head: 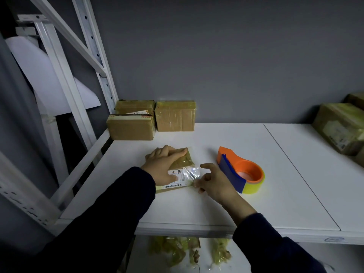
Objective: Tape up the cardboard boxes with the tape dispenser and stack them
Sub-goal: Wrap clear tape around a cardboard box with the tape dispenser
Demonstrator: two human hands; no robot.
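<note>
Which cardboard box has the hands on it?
The small flat box with the barcode label, mid-table: left hand presses it, right hand is at its taped corner. The back boxes sit untouched.
</note>
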